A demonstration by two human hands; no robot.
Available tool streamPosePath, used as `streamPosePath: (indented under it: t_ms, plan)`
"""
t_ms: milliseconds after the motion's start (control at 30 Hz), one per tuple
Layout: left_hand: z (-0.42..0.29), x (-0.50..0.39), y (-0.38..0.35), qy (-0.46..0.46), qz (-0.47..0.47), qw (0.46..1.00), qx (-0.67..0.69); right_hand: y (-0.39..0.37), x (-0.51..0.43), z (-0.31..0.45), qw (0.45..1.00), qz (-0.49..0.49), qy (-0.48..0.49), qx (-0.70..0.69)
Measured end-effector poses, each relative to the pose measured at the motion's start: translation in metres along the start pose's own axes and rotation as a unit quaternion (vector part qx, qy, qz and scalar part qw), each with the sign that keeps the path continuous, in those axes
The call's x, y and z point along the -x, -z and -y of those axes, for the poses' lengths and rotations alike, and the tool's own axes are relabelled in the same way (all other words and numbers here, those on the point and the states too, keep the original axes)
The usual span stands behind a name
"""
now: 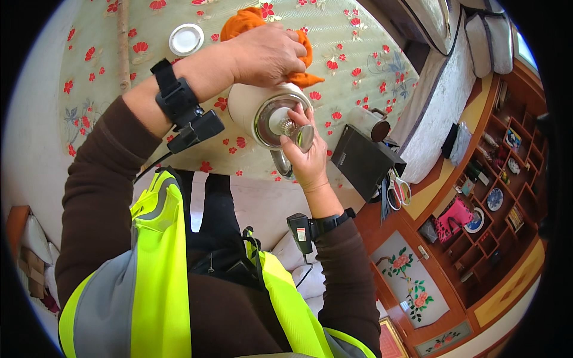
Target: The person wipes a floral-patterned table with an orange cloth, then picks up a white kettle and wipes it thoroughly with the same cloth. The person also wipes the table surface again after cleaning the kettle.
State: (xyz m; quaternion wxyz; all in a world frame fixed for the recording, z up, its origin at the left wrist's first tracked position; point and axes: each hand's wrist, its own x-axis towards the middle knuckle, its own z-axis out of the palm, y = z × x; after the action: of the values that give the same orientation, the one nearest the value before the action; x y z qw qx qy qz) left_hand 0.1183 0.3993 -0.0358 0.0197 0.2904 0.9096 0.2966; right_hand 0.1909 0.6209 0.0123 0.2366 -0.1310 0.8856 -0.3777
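A white jug with a shiny metal rim [244,107] lies tilted over the flowered tablecloth, its top towards me. A clear ribbed knob sits in the middle of its top, and a curved metal handle [280,162] shows below. My right hand [311,156] grips the jug at its top, thumb and fingers around the knob and a metal lever. My left hand [268,56] holds a crumpled orange cloth [241,22] against the jug's far side; the palm and part of the cloth are hidden.
A round white lid or dish [186,39] and a wooden stick [123,49] lie on the tablecloth [358,53]. To the right are a mug [369,123], a black box [362,161] and white-handled scissors [398,190]. A light-coloured sofa [429,107] borders the table.
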Motion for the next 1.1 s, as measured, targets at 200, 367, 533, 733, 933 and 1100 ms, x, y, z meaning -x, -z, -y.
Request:
streamPosePath:
  t_ms: [200,367,533,733,933,1100]
  plan:
    - [-0.021,-0.025,-0.001,-0.04,0.189,0.975,-0.106,-0.001,-0.002,-0.001,1.0,-0.003,0.016,0.003]
    - [-0.025,-0.053,-0.004,0.014,0.261,0.96,-0.105,-0.001,0.0,-0.001,1.0,-0.012,0.004,-0.001]
    - [-0.025,-0.084,-0.017,0.121,0.332,0.934,-0.058,-0.002,0.0,-0.005,1.0,-0.02,0.014,0.01]
    - [0.041,-0.044,-0.03,0.37,0.163,0.833,0.379,-0.004,0.001,-0.006,0.999,-0.026,0.007,-0.025]
    - [0.045,0.017,-0.067,0.272,0.016,0.674,0.686,-0.003,0.0,-0.002,1.0,-0.011,0.006,-0.021]
    - [0.049,0.027,-0.106,0.322,0.067,0.755,0.568,-0.003,-0.001,-0.002,1.0,-0.007,0.012,-0.027]
